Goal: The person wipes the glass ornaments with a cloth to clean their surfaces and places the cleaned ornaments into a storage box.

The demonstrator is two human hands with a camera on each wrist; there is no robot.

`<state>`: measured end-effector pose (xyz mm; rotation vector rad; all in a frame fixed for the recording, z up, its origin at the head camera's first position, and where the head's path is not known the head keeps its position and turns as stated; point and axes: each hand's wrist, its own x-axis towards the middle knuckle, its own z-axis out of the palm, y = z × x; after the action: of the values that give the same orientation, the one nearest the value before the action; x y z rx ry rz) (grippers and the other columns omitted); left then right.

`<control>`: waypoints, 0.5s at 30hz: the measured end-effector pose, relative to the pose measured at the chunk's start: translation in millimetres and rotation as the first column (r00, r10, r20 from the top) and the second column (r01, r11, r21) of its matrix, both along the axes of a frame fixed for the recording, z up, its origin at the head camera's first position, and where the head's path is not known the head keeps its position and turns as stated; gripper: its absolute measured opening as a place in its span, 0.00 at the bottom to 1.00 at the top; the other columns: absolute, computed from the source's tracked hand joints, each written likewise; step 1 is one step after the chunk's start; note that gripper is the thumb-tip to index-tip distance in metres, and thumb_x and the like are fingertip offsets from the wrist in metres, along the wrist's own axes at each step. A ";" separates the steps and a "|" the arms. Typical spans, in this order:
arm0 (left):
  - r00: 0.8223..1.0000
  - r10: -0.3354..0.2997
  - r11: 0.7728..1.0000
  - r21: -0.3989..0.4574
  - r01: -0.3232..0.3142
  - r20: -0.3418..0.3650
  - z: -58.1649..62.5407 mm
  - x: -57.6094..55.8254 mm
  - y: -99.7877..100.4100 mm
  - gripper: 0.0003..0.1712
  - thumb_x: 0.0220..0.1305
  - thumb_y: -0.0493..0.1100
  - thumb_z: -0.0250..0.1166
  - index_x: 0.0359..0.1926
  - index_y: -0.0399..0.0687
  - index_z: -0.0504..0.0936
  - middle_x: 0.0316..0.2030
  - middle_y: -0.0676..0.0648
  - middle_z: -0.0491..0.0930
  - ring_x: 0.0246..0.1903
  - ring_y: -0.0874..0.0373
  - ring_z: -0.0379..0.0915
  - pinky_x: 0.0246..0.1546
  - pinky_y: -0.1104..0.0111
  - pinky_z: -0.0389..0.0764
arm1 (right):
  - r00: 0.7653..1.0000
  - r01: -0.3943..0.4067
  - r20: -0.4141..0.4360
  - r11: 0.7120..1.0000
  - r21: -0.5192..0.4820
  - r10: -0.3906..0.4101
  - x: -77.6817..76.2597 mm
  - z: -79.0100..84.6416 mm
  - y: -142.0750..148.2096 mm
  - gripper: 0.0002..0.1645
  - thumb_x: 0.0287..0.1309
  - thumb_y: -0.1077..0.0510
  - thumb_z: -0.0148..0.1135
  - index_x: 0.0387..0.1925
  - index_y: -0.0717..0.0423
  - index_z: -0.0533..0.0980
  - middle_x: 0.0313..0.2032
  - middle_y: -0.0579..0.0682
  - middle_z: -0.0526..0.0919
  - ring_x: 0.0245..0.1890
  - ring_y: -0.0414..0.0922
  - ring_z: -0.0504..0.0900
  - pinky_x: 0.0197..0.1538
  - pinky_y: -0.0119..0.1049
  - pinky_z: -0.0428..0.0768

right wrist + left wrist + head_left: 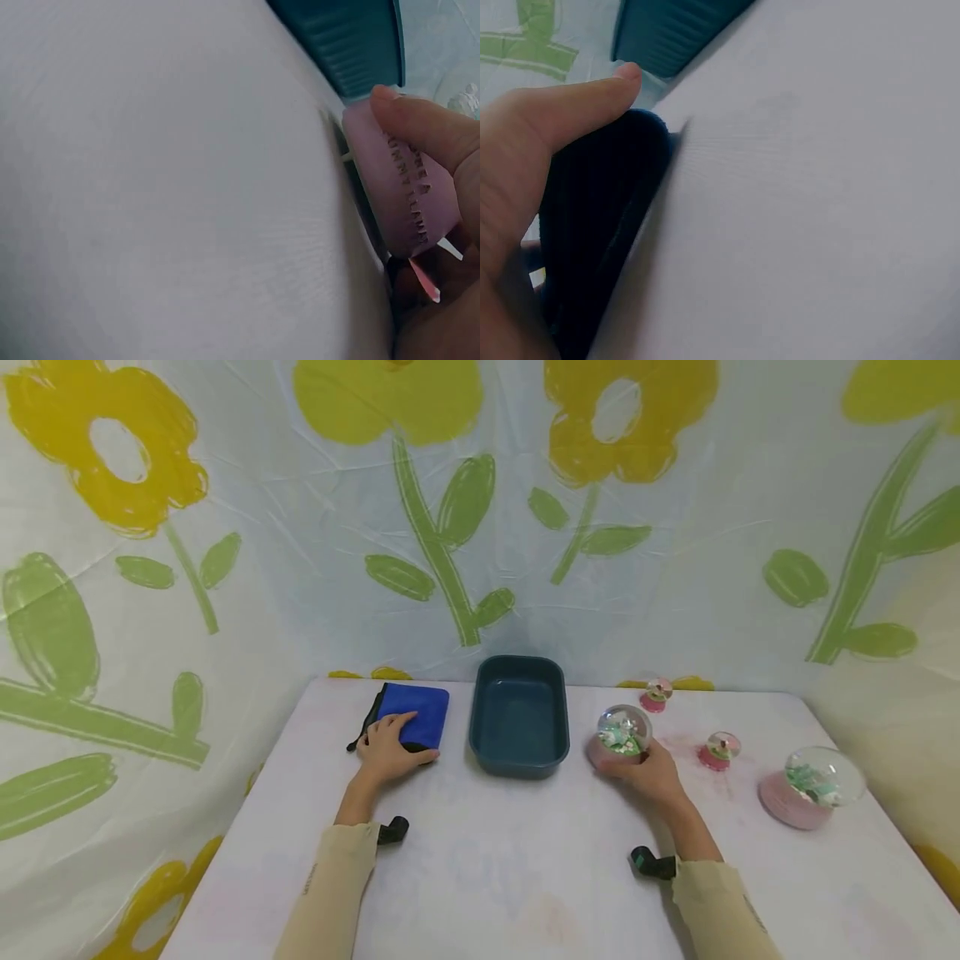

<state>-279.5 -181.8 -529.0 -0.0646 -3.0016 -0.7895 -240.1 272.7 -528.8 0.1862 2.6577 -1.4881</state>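
In the head view my left hand [392, 750] lies over a blue folded pouch [427, 708] with black edging and a black cord. Its thumb runs along the near edge, and fingertips show past the far side of the dark pouch [604, 202] in the left wrist view. My right hand [654, 774] grips a snow globe [624, 732] by its pink base. Raised lettering marks that base [405, 180] in the right wrist view, where the thumb presses its side. Most of the other right fingers are hidden behind the globe.
Between the hands stands a dark teal rectangular tub [519, 768]. To the right are a small globe [656, 695] at the back, another small globe [719, 751], and a large tilted snow globe [810, 787]. A flower-printed curtain [337, 568] hangs behind the white table [510, 860].
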 end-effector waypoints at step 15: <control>0.998 -0.005 1.000 0.015 0.005 -0.057 -5.4 -0.1 -1.0 0.42 0.47 0.59 0.73 0.65 0.59 0.72 0.65 0.43 0.62 0.64 0.36 0.49 0.55 0.33 0.45 | 0.999 0.005 -0.049 1.000 -0.002 -0.005 4.4 4.9 -5.0 0.60 0.44 0.36 0.75 0.69 0.60 0.57 0.62 0.62 0.67 0.59 0.59 0.65 0.60 0.58 0.68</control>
<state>-279.7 -182.8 -534.4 -0.0925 -2.9432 -0.7967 -235.7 267.8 -523.8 0.1579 2.6957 -1.5154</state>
